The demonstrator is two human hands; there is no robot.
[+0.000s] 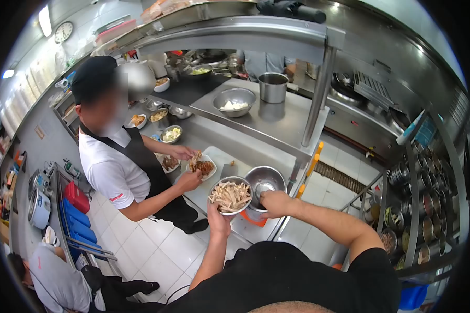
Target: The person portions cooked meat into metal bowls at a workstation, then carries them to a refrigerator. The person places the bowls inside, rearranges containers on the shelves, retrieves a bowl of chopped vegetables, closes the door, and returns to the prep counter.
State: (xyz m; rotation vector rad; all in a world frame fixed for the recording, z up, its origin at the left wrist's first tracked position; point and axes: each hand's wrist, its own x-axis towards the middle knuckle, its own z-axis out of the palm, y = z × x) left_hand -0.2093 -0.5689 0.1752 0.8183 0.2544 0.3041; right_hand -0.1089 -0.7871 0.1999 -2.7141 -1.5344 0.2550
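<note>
My left hand (219, 221) grips a metal bowl from below and at its near side. The bowl is heaped with pale, cream-coloured food strips (230, 197), whose kind I cannot make out. To its right is a larger metal bowl (266, 177) with a shiny inside. My right hand (275, 203) is closed on this bowl's near rim, with the fingertips partly hidden. The two bowls are side by side at the counter's near end, their rims close together or touching. Something orange (256, 222) shows below the larger bowl.
At my left, a co-worker (120, 151) holds browned food over a white dish (206, 168). A metal bowl with white pieces (234, 102) and a steel pot (272, 87) stand on the raised shelf. A post (318, 96) rises beyond my bowls. Racks of containers (423, 208) stand at right.
</note>
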